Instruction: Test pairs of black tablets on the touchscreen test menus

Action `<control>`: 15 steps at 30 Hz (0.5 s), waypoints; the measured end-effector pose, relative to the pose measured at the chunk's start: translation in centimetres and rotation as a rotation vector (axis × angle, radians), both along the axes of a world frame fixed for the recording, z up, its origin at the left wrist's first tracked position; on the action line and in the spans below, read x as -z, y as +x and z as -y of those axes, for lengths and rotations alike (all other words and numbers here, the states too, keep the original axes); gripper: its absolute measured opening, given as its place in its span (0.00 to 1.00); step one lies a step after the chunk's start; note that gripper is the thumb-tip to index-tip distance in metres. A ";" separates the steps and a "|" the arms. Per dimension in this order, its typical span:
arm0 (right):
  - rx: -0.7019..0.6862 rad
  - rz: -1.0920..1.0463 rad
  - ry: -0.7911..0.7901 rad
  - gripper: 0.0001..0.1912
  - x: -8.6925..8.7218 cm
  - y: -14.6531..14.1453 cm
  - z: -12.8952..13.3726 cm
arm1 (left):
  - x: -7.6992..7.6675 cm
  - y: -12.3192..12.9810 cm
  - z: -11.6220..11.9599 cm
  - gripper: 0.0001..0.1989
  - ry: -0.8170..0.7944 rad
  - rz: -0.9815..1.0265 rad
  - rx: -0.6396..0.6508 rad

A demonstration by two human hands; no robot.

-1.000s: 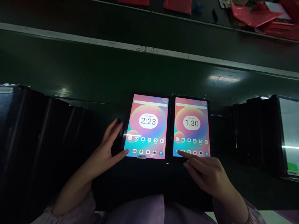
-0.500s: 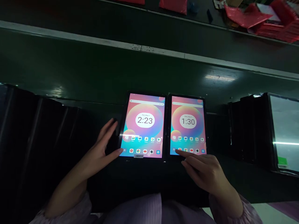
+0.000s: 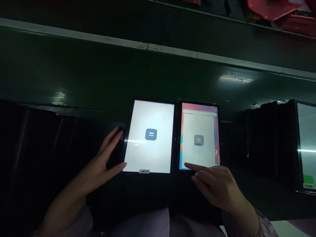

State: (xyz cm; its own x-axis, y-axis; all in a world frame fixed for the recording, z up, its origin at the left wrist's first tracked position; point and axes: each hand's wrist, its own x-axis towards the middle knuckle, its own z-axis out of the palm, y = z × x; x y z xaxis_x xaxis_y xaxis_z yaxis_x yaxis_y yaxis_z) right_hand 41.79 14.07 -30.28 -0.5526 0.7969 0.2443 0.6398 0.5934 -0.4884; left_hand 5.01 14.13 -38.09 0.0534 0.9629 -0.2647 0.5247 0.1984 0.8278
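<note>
Two tablets lie side by side with lit screens. The left tablet (image 3: 150,151) shows a white page with a dark rounded icon marked by two bars, and a barcode sticker (image 3: 144,171) sits on its lower edge. On the right tablet (image 3: 198,126) a pale window with a similar icon covers most of a pink and blue wallpaper. My left hand (image 3: 105,163) is open at the left tablet's left side, its thumb at the lower left corner. My right hand (image 3: 214,181) points its index finger at the right tablet's lower left; the other fingers are curled, with nothing visible in them.
Dark upright slabs stand in a row on the left (image 3: 49,141). More dark devices stand on the right, the outermost with a pale screen (image 3: 307,141) and a green label. A pale metal strip (image 3: 168,49) crosses the bench; red packaging (image 3: 274,10) lies beyond it.
Both screens have switched from home screens with clocks to pale pages with an icon, the right one only partly covering its wallpaper. The hands have hardly moved. The camera view has shifted slightly.
</note>
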 end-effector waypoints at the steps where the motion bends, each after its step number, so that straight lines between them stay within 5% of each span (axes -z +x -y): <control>1: 0.000 0.007 -0.006 0.25 0.0 0.0 0.1 | -0.1 0.1 -0.1 0.38 -0.007 0.017 -0.016; 7: 0.044 -0.037 -0.001 0.24 -0.5 0.6 -0.3 | -1.0 0.8 -1.4 0.41 -0.091 0.162 -0.249; 12: 0.384 -0.019 0.149 0.21 -1.1 2.2 -2.3 | -1.1 1.8 -2.7 0.37 -0.065 0.255 -0.544; 15: 0.456 0.010 0.194 0.24 -0.9 3.1 -3.6 | -1.7 3.2 -2.8 0.27 -0.024 0.272 -0.603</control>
